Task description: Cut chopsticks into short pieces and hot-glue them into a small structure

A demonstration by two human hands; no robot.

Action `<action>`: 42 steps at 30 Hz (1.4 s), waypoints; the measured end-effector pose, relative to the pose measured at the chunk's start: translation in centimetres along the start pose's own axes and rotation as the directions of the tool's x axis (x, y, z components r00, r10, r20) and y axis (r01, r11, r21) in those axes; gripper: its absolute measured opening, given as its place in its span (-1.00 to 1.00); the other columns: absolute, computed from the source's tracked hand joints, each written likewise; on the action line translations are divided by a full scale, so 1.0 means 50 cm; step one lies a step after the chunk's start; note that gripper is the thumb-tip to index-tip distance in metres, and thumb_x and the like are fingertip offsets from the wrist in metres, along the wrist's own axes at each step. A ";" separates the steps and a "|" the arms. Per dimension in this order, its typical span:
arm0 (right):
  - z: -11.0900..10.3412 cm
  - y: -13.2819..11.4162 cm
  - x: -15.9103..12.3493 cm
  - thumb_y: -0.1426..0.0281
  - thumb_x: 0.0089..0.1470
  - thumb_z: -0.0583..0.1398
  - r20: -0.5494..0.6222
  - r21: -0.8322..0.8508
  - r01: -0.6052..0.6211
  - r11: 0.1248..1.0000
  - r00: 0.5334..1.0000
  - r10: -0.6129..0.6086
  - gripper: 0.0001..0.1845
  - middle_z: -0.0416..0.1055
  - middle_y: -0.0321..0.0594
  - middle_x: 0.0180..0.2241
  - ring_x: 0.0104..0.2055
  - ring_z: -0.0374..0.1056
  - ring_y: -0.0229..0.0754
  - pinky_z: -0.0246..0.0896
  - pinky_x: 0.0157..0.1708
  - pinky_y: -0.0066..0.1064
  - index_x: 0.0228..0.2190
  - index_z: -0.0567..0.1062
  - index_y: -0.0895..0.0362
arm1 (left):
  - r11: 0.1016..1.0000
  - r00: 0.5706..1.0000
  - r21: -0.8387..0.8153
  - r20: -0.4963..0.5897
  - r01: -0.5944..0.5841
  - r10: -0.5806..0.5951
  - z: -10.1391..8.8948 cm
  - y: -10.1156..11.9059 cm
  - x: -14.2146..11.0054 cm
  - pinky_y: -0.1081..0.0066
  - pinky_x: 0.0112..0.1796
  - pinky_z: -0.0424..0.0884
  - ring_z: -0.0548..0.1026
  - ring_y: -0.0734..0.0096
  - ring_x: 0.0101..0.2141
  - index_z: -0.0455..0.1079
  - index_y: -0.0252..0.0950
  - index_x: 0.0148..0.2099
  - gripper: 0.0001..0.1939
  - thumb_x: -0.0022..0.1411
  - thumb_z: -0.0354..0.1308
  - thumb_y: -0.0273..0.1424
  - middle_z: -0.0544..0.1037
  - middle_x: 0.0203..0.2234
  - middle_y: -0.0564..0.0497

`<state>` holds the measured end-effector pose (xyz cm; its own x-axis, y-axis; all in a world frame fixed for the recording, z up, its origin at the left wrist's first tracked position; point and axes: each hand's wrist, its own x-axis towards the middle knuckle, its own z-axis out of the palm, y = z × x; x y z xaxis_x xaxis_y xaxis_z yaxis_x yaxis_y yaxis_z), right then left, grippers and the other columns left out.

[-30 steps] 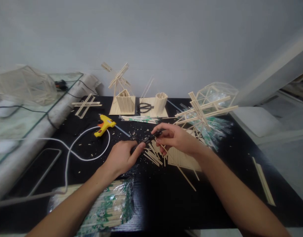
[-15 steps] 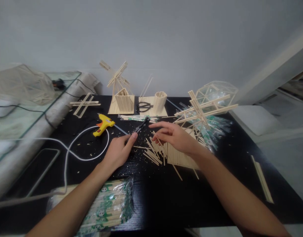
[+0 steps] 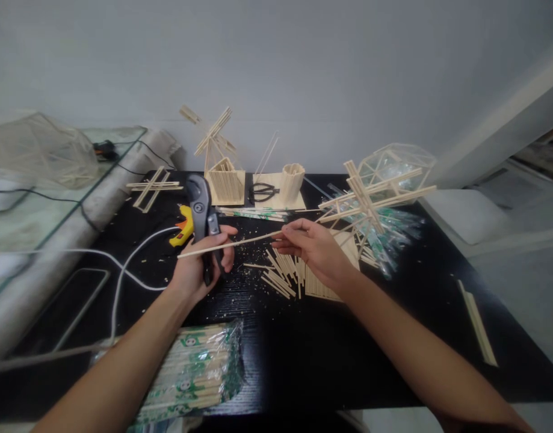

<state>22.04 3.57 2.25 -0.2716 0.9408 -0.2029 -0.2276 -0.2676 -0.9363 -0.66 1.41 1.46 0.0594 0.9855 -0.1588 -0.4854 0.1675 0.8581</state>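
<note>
My left hand [image 3: 197,264] is closed around a black hand cutter [image 3: 200,207] with a curved, hooked head, which stands upright in the grip. My right hand [image 3: 310,246] pinches one end of a thin wooden stick [image 3: 253,239]. The stick slants down to the left, passing in front of the cutter's handles and my left thumb; I cannot tell whether the thumb presses on it. Below my right hand lie loose cut stick pieces [image 3: 278,279] and a flat wooden base [image 3: 324,285] with a stick frame [image 3: 364,204] of crossed blades above it.
Behind the cutter is a yellow glue gun [image 3: 182,225] with a white cable [image 3: 116,300]. A plastic pack of chopsticks [image 3: 204,367] lies at the front left. At the back stand a stick windmill model [image 3: 226,183], a round stick cup [image 3: 293,183] and black scissors [image 3: 263,192].
My left hand has moved left and turned the cutter upright. My right hand, seen half-open before, has shifted slightly left and now pinches a wooden stick held across the cutter.
</note>
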 end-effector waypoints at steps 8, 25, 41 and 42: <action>-0.017 0.023 0.015 0.27 0.15 0.33 0.079 -0.450 0.019 0.893 0.997 0.019 -0.78 0.52 -0.24 -0.45 -0.44 0.41 -0.28 0.36 -0.36 -0.37 -0.43 0.46 0.12 | 0.990 0.984 -0.137 -0.178 -0.044 0.019 0.006 0.007 0.016 0.50 -0.49 0.42 0.40 0.54 -0.53 0.53 -0.38 -0.22 -0.82 0.06 0.28 -0.48 0.48 -0.50 0.04; 0.020 0.063 -0.018 0.58 0.12 0.27 0.126 -0.943 0.101 0.318 0.990 0.058 -0.84 0.56 -0.10 -0.33 -0.26 0.46 -0.07 0.16 -0.25 -0.32 -0.22 0.51 0.17 | 0.968 0.974 0.193 -0.126 -0.160 0.186 0.009 -0.016 0.003 0.47 -0.54 0.34 0.33 0.53 -0.63 0.48 -0.36 -0.37 -0.81 0.11 0.40 -0.36 0.38 -0.68 0.11; 0.032 0.049 -0.022 0.46 0.04 0.36 0.369 -0.291 -0.164 0.942 0.890 0.269 -0.92 0.55 -0.31 -0.43 -0.39 0.49 -0.29 0.44 -0.27 -0.40 -0.39 0.55 0.17 | 0.973 1.000 0.232 -0.013 0.003 0.000 0.012 -0.021 -0.003 0.48 -0.58 0.32 0.30 0.55 -0.65 0.39 -0.35 -0.43 -0.71 0.12 0.42 -0.31 0.37 -0.67 0.12; 0.032 0.055 -0.021 0.41 -0.01 0.41 0.386 -0.253 -0.192 0.948 0.879 0.281 -0.85 0.57 -0.28 -0.42 -0.37 0.51 -0.27 0.46 -0.27 -0.38 -0.39 0.55 0.17 | 0.972 1.000 0.235 -0.012 -0.001 0.004 0.013 -0.021 -0.003 0.49 -0.58 0.32 0.30 0.55 -0.65 0.38 -0.34 -0.43 -0.71 0.13 0.41 -0.31 0.37 -0.67 0.13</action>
<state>20.22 1.51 0.34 -0.6631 0.6714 -0.3308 0.0729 -0.3819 -0.9213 0.39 1.09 0.89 0.0468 0.9858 -0.1614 -0.2665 0.1680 0.9491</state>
